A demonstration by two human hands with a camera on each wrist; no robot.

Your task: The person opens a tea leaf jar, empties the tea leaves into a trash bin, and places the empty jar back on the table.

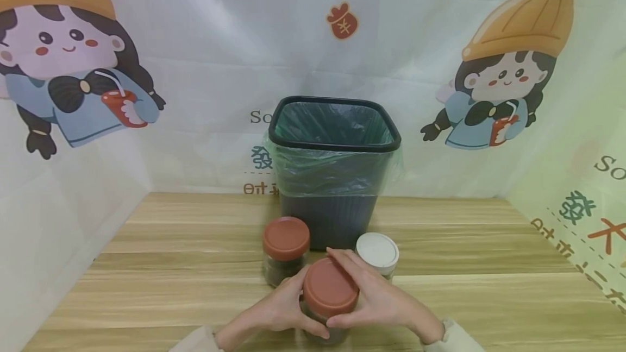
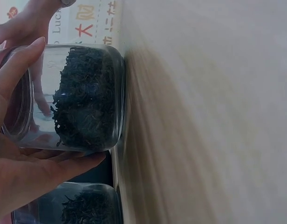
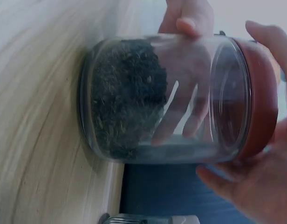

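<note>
A clear glass jar (image 1: pixel 331 287) with a reddish-brown lid stands at the front middle of the table, between both hands. The left wrist view shows dark dried leaves (image 2: pixel 87 98) filling about its lower half. My left hand (image 1: pixel 281 308) holds the jar's body from the left, thumb in front and fingers along the side. From the right, my right hand (image 1: pixel 383 300) grips around the lid (image 3: pixel 260 98), its thumb at the front and its fingers on the far side. The lid sits on the jar's mouth.
Just behind, to the left, stands another jar (image 1: pixel 286 240) with a reddish-brown lid and dark contents. A white-lidded jar (image 1: pixel 377 251) is behind the right hand. Farther back, a dark trash bin (image 1: pixel 325 221) with a green liner stands before the printed cloth backdrop (image 1: pixel 205 96).
</note>
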